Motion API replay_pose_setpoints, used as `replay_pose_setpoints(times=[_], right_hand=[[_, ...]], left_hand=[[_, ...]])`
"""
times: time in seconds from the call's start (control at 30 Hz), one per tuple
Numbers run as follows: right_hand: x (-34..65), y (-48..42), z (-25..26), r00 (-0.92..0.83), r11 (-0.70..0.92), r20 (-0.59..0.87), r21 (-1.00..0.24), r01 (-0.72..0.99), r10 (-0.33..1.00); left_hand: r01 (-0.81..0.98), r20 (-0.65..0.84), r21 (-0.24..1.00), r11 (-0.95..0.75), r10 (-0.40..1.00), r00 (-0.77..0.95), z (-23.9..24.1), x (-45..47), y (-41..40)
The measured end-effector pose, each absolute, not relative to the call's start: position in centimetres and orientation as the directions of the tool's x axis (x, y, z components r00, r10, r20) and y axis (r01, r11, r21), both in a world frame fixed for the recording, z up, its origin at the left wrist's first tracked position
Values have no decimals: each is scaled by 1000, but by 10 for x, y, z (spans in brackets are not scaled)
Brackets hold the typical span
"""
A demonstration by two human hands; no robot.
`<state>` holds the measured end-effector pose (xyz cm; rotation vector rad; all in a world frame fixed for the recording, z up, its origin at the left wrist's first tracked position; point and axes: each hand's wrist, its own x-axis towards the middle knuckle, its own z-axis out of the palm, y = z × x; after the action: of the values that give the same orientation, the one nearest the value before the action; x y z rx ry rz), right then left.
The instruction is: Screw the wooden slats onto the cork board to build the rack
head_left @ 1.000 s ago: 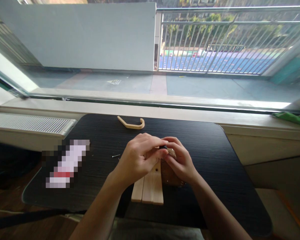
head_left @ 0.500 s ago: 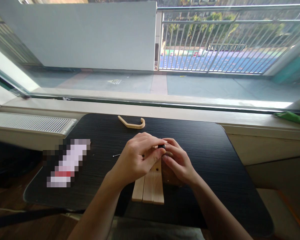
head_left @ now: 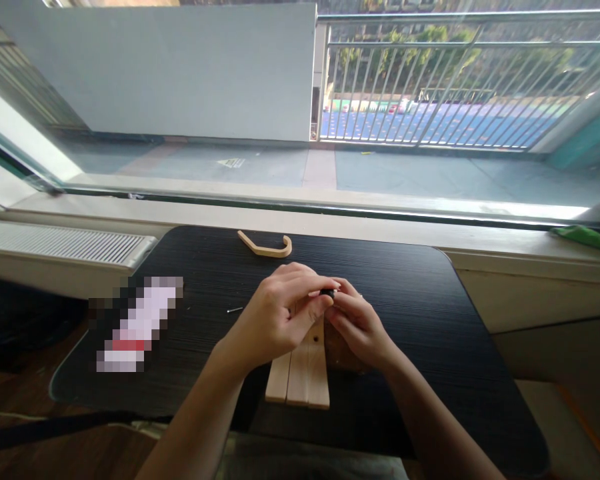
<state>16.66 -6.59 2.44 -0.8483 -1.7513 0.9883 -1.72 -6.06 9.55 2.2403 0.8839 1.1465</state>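
Observation:
A small black piece (head_left: 327,293) is pinched between the thumb and fingertips of my left hand (head_left: 287,310). My right hand (head_left: 359,321) meets it from the other side, fingers curled and closed against the same piece; its exact kind is too small to make out. Below both hands lie pale wooden slats (head_left: 300,383) side by side, with a dark hole in the right one. A brownish, partly see-through item (head_left: 345,347) sits under my right hand, mostly hidden.
A curved wooden hook-shaped bar (head_left: 270,253) lies near the far edge of the black table (head_left: 405,280). A thin metal pin or screw (head_left: 235,309) rests left of my hands. A blurred-out item (head_left: 145,320) is at the left. Beyond stand a window sill and radiator (head_left: 65,243).
Both hands stay together over the slats. The fingertips have shifted slightly around the black piece, and the whole view has moved a little.

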Motion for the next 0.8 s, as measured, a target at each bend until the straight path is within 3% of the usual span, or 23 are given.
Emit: replay_pose_setpoints(times=[0.23,0.8], right_hand=[[168,-65,28,-353,392,358,-920,26,864],[168,-64,29,-333,406,362,-911,70,870]], left_hand=[[291,492,703,-649,740,459,97,-14,-62],[299,517,720,-626,772,370,97,-14,-56]])
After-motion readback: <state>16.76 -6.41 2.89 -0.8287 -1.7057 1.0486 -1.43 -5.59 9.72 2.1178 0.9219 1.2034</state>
